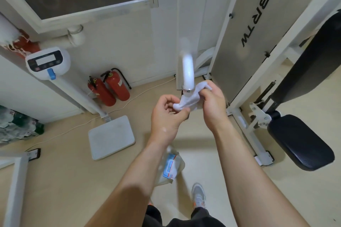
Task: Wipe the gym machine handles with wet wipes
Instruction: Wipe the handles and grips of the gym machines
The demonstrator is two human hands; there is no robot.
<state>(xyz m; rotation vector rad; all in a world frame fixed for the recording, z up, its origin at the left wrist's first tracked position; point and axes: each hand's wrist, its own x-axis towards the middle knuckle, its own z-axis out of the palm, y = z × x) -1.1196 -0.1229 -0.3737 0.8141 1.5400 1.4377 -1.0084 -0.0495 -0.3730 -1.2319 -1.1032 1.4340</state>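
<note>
A white curved machine arm [188, 72] ends in a chrome collar, and below it the handle is wrapped in a white wet wipe [190, 98]. My left hand [168, 114] pinches the lower left end of the wipe between thumb and fingers. My right hand [212, 101] grips the wipe's upper right part around the handle, which is hidden under the wipe. A pack of wet wipes [170, 166] lies on the floor below my arms.
The white gym machine frame [238, 29] with black pads [299, 140] stands at the right. A body scale [110, 136] with its display column, two red fire extinguishers [108, 88] and a cable lie left on the beige floor. My shoe [198, 194] is at the bottom.
</note>
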